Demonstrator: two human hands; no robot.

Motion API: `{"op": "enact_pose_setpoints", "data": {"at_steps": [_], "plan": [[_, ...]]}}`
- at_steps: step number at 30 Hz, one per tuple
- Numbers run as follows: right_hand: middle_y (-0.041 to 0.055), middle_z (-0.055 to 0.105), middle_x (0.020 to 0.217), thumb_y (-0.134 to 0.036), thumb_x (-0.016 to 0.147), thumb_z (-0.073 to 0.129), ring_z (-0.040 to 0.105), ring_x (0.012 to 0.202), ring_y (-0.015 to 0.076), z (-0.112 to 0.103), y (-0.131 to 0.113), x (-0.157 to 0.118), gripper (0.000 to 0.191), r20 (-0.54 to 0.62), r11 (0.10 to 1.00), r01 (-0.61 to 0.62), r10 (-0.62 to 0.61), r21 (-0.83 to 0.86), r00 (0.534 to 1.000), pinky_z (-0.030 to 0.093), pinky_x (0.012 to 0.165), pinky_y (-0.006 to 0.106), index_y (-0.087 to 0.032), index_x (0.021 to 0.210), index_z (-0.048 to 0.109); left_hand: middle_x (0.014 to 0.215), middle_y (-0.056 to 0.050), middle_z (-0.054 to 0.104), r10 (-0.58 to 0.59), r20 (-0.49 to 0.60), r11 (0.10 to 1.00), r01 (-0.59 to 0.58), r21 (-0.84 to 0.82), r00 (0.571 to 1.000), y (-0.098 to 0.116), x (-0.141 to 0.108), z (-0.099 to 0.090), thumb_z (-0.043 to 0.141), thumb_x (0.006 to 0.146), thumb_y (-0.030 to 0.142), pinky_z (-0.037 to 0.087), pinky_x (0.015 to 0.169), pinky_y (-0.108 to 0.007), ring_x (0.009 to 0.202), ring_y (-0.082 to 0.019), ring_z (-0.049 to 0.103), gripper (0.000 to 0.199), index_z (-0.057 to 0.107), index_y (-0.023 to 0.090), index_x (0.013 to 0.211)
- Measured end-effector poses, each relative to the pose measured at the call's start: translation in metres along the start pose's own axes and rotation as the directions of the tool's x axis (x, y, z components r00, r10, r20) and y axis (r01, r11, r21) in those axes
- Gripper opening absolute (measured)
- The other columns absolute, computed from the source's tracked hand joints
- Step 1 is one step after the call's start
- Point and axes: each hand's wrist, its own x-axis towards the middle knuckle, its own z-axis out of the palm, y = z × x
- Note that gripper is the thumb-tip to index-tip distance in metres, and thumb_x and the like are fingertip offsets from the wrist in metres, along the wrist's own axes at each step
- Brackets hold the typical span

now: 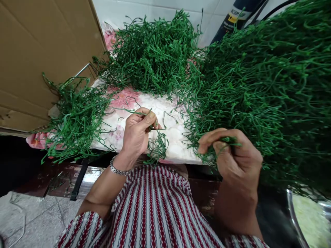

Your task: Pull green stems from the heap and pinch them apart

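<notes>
My left hand (141, 129), with a metal bracelet at its wrist, is above the middle of the flowered cloth. Its thumb and forefinger pinch a thin green stem, and a dark thin strand sticks out to the right of the fingers. On the right, my right hand (232, 151) is closed round a small green stem piece (230, 139), beside the edge of a large heap of green stems (248, 93). A small tangle of stems (159, 146) lies just below my left hand. Whether the stems are real or plastic, I cannot tell.
Another stem heap (160, 51) stands at the back, and a smaller one (77, 120) at the left by a cardboard box (46, 62). A dark labelled cylinder (235, 20) leans against the tiled wall. At lower right is a metal bowl (293, 213) with pale contents.
</notes>
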Motion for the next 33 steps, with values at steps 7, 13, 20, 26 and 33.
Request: {"op": "enact_pose_setpoints", "data": {"at_steps": [7, 13, 20, 26, 33], "plan": [[0.0010, 0.053, 0.072, -0.026, 0.089, 0.043, 0.046, 0.057, 0.0093, 0.021, 0.016, 0.007, 0.020, 0.160, 0.993, -0.106, 0.113, -0.056, 0.981, 0.035, 0.051, 0.023, -0.018, 0.101, 0.057, 0.054, 0.004, 0.046, -0.034, -0.022, 0.995, 0.032, -0.098, 0.999, 0.005, -0.001, -0.009, 0.067, 0.071, 0.026, 0.048, 0.059, -0.026, 0.053, -0.009, 0.049, 0.025, 0.046, 0.017, 0.061], [0.0017, 0.061, 0.087, -0.014, 0.079, 0.051, 0.047, 0.060, 0.0083, 0.039, 0.020, 0.008, 0.035, 0.322, 0.981, -0.037, 0.098, -0.192, 0.942, 0.038, 0.057, 0.021, -0.020, 0.114, 0.053, 0.051, 0.004, 0.036, -0.061, 0.012, 0.990, 0.062, -0.127, 0.998, 0.010, -0.004, -0.012, 0.065, 0.073, 0.031, 0.040, 0.048, -0.023, 0.047, -0.007, 0.040, 0.033, 0.039, 0.018, 0.057], [0.0016, 0.059, 0.071, -0.017, 0.079, 0.047, 0.049, 0.063, 0.0097, 0.056, 0.028, 0.022, 0.014, 0.545, 0.960, 0.161, -0.011, -0.228, 0.838, 0.037, 0.062, 0.022, -0.014, 0.081, 0.061, 0.052, 0.003, 0.043, -0.068, 0.104, 0.998, 0.066, 0.021, 0.992, 0.016, -0.004, -0.007, 0.066, 0.070, 0.039, 0.039, 0.045, -0.024, 0.045, -0.008, 0.042, 0.025, 0.054, 0.018, 0.064], [-0.0043, 0.048, 0.053, -0.018, 0.077, 0.050, 0.039, 0.050, 0.0064, 0.052, 0.026, 0.014, 0.010, 0.190, 0.943, -0.081, 0.148, -0.323, 0.970, 0.030, 0.051, 0.019, -0.014, 0.070, 0.057, 0.068, -0.005, 0.066, 0.033, 0.038, 0.835, -0.049, 0.549, 0.999, 0.027, 0.003, -0.053, 0.064, 0.073, 0.038, 0.045, 0.065, -0.028, 0.066, -0.015, 0.060, 0.024, 0.069, 0.014, 0.070], [-0.0043, 0.053, 0.057, -0.016, 0.076, 0.052, 0.045, 0.052, 0.0065, 0.063, 0.017, 0.011, 0.008, 0.035, 0.965, -0.144, 0.155, -0.219, 0.987, 0.035, 0.054, 0.017, -0.016, 0.069, 0.056, 0.071, -0.003, 0.061, 0.261, 0.399, 0.325, -0.470, 0.821, 0.879, 0.020, -0.039, -0.038, 0.064, 0.073, 0.023, 0.041, 0.066, -0.029, 0.070, -0.017, 0.054, 0.005, 0.062, 0.018, 0.075]]}}
